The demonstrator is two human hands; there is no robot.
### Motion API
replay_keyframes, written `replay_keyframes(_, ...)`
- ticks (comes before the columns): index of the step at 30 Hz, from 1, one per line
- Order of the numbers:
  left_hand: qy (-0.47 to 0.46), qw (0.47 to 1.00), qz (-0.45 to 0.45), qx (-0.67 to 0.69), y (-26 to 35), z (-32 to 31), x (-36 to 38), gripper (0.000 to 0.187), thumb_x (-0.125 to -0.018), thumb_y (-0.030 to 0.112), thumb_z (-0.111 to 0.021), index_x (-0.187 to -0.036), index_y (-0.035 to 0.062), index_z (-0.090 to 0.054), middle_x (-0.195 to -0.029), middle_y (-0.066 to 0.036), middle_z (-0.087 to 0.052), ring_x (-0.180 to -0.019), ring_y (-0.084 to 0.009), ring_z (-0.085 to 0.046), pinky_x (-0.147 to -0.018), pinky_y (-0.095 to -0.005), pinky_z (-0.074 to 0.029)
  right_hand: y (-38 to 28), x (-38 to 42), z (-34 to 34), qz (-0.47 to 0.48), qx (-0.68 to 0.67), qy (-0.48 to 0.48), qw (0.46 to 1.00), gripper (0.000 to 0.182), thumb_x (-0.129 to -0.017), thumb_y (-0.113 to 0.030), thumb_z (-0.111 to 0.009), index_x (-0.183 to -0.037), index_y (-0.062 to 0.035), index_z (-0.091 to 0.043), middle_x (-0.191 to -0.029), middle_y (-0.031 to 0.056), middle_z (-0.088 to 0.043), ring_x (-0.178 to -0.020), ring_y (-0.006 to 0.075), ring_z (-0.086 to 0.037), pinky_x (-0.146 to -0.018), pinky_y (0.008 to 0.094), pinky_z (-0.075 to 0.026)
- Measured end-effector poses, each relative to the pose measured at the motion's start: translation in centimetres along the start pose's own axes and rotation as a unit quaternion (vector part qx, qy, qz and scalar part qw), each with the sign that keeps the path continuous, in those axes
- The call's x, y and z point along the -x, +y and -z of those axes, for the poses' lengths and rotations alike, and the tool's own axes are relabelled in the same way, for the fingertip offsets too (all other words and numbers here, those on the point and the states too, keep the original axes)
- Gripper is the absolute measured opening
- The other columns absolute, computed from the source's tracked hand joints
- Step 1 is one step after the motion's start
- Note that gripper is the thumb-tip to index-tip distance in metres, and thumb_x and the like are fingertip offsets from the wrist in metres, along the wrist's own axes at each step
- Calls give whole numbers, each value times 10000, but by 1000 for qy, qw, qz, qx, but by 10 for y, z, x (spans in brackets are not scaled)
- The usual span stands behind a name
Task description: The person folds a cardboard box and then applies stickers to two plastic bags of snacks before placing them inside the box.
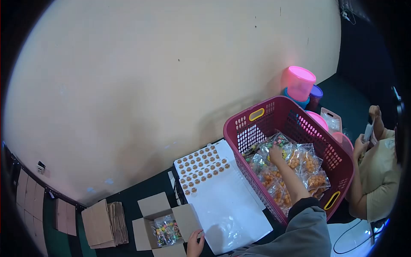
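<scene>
My right hand reaches into a maroon plastic basket. Its fingers are closed at a clear packet with small green and yellow pieces inside. Around it lie several more clear packets, many with round orange pieces. My left hand is at the lower right flap of an open cardboard box, its fingers bent over the flap's edge. Inside the box is a clear packet of multicoloured pieces.
Left of the box stand folded cardboard pieces. A white sheet bears rows of round brown stickers. Behind the basket are pink, blue and purple tubs. At right, a person holds something pale. A wall rises behind.
</scene>
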State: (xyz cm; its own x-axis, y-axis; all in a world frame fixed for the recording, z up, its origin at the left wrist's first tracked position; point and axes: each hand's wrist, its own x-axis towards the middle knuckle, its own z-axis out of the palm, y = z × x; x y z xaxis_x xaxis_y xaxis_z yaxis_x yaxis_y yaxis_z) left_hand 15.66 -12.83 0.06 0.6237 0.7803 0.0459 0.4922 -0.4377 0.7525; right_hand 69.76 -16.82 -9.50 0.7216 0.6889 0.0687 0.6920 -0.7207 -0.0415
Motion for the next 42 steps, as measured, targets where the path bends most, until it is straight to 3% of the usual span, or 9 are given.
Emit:
replay_keyframes(5, -36, 999, 20, 9, -2, -6, 2, 206, -802, 119, -535, -971, 7, -567, -923, -155, -591, -893, -287, -570, -790, -336, -434, -6, -8, 41, 76, 18, -57, 995, 233, -704, -100, -540, -928, -39, -562, -922, 180, -551, -839, 318, -574, -659, 443, -454)
replay_keyframes(7, -48, 999, 19, 13, -1, -8, -1, 205, -807, 124, -533, -973, 9, -569, -927, -154, -596, -894, -284, -574, -787, -336, -436, -11, -7, 62, 114, -28, 104, 988, 195, -729, -85, -516, -917, -59, -566, -784, 184, -565, -740, 343, -583, -598, 446, -458)
replay_keyframes(16, -64, 996, -34, 60, -4, -18, -7, 187, -831, 135, -530, -976, 25, -571, -926, -126, -606, -889, -247, -586, -773, -315, -452, -52, 69, 267, 180, -537, 124, 815, 72, -843, -9, -406, -808, -18, -469, -778, 24, -537, -721, 55, -499, -597, 222, -421)
replay_keyframes(21, -147, 863, 125, 467, 39, -2, -11, 368, -913, 267, -414, -1145, -18, -443, -1072, -147, -541, -1018, -235, -529, -893, -337, -416, -109, 188, 327, 359, -399, 116, 836, 97, -768, 63, -429, -796, -22, -467, -988, 141, -506, -889, 236, -522, -778, 319, -412)
replay_keyframes(25, -261, 788, 69, 553, 73, 22, -13, 502, -893, 365, -420, -1209, -23, -378, -1166, -179, -462, -1060, -253, -496, -909, -382, -411, -152, 256, 318, 421, -432, 17, 798, 137, -743, 107, -428, -787, -15, -469, -1043, 164, -499, -1018, 263, -510, -852, 342, -401)
replay_keyframes(31, -265, 764, -7, 587, 78, 48, 0, 331, -872, 159, -512, -1143, -10, -425, -1122, -114, -511, -950, -139, -535, -823, -295, -457, -188, 291, 289, 382, -550, -113, 734, 187, -759, 140, -387, -814, -3, -494, -1122, 184, -470, -1098, 279, -484, -912, 329, -387)
replay_keyframes(33, -185, 841, 20, 507, 69, 58, 3, 201, -860, 103, -529, -1024, -7, -493, -979, -68, -575, -807, -82, -552, -707, -229, -462, -199, 297, 272, 394, -550, -117, 728, 181, -784, 122, -382, -824, -5, -504, -1131, 176, -471, -1088, 262, -493, -891, 315, -401)
replay_keyframes(36, -109, 862, 38, 493, 61, 77, 10, 128, -842, 102, -562, -923, 7, -537, -839, -23, -589, -682, -42, -526, -593, -179, -426, -229, 315, 239, 143, -795, -216, 549, 175, -827, 57, -414, -980, -3, -474, -1172, 154, -442, -1057, 242, -504, -823, 297, -432)
replay_keyframes(42, -78, 893, 32, 442, 31, 119, 23, 149, -846, 111, -554, -947, 2, -556, -801, 15, -558, -683, -11, -467, -579, -169, -379, -290, 341, 209, 54, -786, -284, 546, 272, -798, -65, -586, -1044, 1, -488, -1045, 103, -531, -891, 176, -566, -772, 266, -443)
